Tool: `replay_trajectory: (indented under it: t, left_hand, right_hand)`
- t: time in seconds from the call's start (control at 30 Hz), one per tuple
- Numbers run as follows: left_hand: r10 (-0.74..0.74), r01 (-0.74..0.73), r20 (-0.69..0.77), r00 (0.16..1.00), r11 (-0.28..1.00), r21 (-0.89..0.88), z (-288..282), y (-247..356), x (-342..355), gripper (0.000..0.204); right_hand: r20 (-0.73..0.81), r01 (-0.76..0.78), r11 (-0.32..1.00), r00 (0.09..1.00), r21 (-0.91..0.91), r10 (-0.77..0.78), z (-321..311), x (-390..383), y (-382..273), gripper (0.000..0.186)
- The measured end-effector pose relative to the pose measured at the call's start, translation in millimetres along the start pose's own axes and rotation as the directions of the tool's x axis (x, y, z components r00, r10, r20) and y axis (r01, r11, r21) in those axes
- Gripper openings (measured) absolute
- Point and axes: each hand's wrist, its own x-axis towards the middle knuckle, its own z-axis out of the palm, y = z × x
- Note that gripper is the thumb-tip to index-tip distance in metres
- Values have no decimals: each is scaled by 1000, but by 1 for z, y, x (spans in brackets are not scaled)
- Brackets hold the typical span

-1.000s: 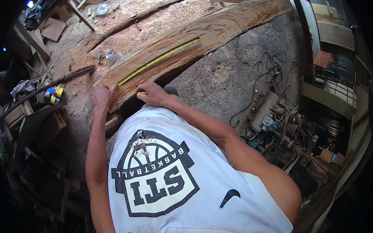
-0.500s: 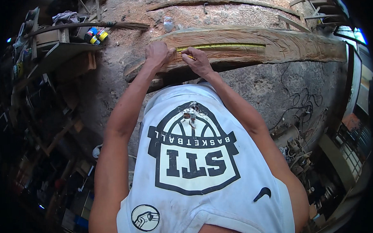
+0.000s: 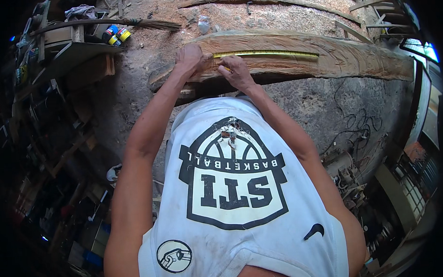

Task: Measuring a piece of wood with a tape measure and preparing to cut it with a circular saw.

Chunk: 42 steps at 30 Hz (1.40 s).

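A long, rough-hewn timber slab (image 3: 365,60) lies across the view in front of me, its wood bare and grooved. A yellow tape measure (image 3: 272,53) stretches along its top face, from my hands toward the right. My left hand (image 3: 190,60) is closed on the tape's left end, near the slab's left part; whatever lies under its fingers is hidden. Just right of it, my right hand (image 3: 238,73) rests over the wood below the tape. Its fingers pinch a yellow pencil (image 3: 228,68), of which only a small part shows.
Wood shavings and dirt cover the floor beyond the slab, where a long thin timber strip (image 3: 270,1) lies. A stick broom (image 3: 154,24) and several small cans (image 3: 114,39) are at the upper left. A dark cable (image 3: 357,126) coils on the right. Planks lean at the upper right.
The right hand's fingers have shifted slightly and the pencil shows less and sits more upright. The left hand stays at the tape's left end. The whole view has moved a little.
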Motion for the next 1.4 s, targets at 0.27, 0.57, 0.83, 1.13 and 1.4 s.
replay_trajectory:
  t: [0.27,0.57,0.83,1.13,1.4]
  left_hand:
    - [13,24,76,997,887,-462,-15,-41,3,57]
    - [1,2,7,1000,869,-494,-41,-106,-41,42]
    - [79,10,155,985,865,-502,-19,-176,-70,39]
    - [26,93,225,974,860,-501,-20,-224,-60,36]
    - [60,113,301,952,844,-524,-12,-220,-43,38]
  right_hand:
    - [-59,-89,994,994,59,93,4,3,3,17]
    - [-42,-194,949,977,249,210,-6,-8,-5,23]
    - [-299,-157,949,952,-273,72,-58,16,-1,20]
    - [125,120,933,989,-340,-82,-10,48,-1,18]
    - [196,170,914,975,-368,-103,-3,48,2,17]
